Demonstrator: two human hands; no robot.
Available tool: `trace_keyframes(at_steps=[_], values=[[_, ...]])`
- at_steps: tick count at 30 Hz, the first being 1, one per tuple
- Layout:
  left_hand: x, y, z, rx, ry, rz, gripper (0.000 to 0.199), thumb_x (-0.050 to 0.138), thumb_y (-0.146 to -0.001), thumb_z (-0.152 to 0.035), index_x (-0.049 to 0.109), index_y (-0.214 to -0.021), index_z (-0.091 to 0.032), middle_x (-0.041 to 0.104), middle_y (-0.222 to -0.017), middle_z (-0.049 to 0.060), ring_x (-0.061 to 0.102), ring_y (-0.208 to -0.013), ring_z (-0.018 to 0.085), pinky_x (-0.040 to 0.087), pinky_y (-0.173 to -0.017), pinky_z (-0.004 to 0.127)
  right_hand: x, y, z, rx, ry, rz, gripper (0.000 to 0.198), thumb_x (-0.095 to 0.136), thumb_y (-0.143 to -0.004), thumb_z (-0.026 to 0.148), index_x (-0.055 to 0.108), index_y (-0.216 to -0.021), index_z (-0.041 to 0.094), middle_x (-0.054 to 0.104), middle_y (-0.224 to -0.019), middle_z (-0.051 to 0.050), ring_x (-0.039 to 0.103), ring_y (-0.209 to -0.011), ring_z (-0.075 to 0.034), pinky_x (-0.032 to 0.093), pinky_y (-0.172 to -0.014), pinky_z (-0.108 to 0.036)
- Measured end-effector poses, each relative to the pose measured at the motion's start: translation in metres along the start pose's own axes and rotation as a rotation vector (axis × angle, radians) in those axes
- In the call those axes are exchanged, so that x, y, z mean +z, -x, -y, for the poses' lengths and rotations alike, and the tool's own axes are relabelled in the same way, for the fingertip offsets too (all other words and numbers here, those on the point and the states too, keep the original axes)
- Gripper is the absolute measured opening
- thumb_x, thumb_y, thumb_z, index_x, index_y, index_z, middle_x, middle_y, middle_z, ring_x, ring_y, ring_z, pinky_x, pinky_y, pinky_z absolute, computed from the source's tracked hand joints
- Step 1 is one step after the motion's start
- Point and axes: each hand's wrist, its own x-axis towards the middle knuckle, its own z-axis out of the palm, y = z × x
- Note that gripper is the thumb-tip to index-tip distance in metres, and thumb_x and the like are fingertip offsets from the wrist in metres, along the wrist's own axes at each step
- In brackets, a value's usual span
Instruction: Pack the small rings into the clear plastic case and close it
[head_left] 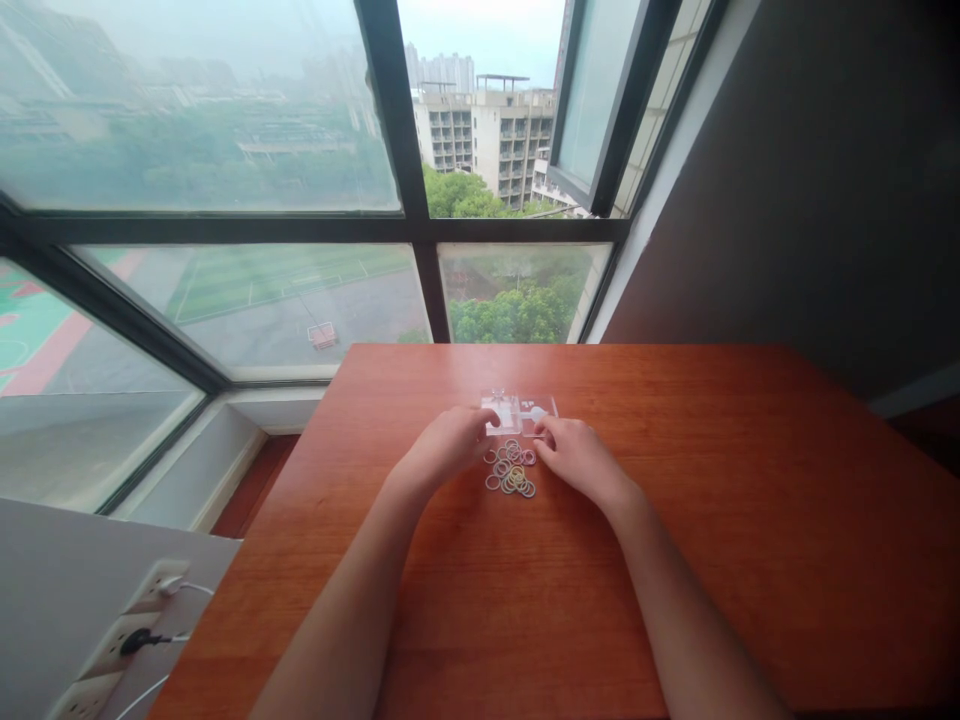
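A small clear plastic box (pixel 501 408) lies opened out flat near the middle of the table, with its transparent lid (pixel 550 405) to the right. My left hand (pixel 457 440) is at the box's left side, fingers curled over its edge. At the lid's near right edge, my right hand (pixel 574 450) has thumb and fingers closed on the rim. Just in front of the box, between both hands, is a loose pile of small hair ties (pixel 514 470), in pale grey, pink and yellow. Some overlap one another. The undersides of both hands are hidden.
The reddish-brown wooden table (pixel 750 480) stretches out around the hands. Large dark-framed windows (pixel 420 232) stand behind it, one pane tilted open at upper right. At lower left, wall sockets (pixel 124 640) hold plugs with cables. A grey wall (pixel 787 200) rises on the right.
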Motion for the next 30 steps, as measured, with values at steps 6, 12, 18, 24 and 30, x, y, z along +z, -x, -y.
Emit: trace_keyframes(at_steps=[6,12,18,24,30], values=[[-0.0028,0.0016,-0.0021,0.001,-0.023,0.014,0.021,0.054,-0.080,-0.020,0.069,-0.095,-0.019,0.070,-0.081,0.004,0.059,-0.066,0.016,0.039,-0.060,0.023,-0.0012,0.0008,0.0018,-0.045,-0.010,0.028,0.010,0.054,-0.086,0.022,0.064,-0.088,0.020,0.069,-0.084,-0.004,0.061,-0.076,-0.015,0.037,-0.068,-0.023],[-0.0036,0.0030,-0.0033,0.012,-0.039,0.022,0.021,0.055,-0.081,-0.019,0.068,-0.097,-0.018,0.071,-0.083,0.006,0.060,-0.068,0.016,0.041,-0.062,0.023,-0.0014,-0.0001,0.0011,-0.056,-0.052,0.028,0.010,0.054,-0.086,0.020,0.064,-0.087,0.019,0.068,-0.082,-0.004,0.059,-0.073,-0.014,0.037,-0.068,-0.023],[-0.0036,0.0035,-0.0027,0.019,-0.021,0.024,0.022,0.054,-0.082,-0.021,0.068,-0.099,-0.019,0.071,-0.085,0.005,0.061,-0.068,0.017,0.042,-0.062,0.024,-0.0012,-0.0002,-0.0012,-0.086,-0.086,0.018,0.010,0.054,-0.086,0.021,0.064,-0.087,0.019,0.067,-0.080,-0.003,0.058,-0.072,-0.014,0.037,-0.067,-0.022],[-0.0033,0.0031,-0.0024,0.017,-0.008,0.018,0.022,0.054,-0.082,-0.021,0.068,-0.099,-0.019,0.070,-0.082,0.005,0.060,-0.067,0.015,0.039,-0.060,0.023,-0.0014,-0.0001,-0.0022,-0.095,-0.119,0.023,0.011,0.054,-0.085,0.021,0.064,-0.092,0.019,0.066,-0.078,-0.002,0.057,-0.070,-0.013,0.038,-0.067,-0.022],[-0.0051,0.0034,-0.0030,0.024,0.019,-0.032,0.019,0.052,-0.083,-0.023,0.067,-0.094,-0.018,0.068,-0.077,0.004,0.056,-0.063,0.014,0.035,-0.057,0.022,-0.0045,0.0018,-0.0012,-0.110,-0.124,0.017,0.011,0.054,-0.086,0.020,0.064,-0.083,0.020,0.067,-0.080,-0.002,0.057,-0.071,-0.013,0.037,-0.065,-0.022]])
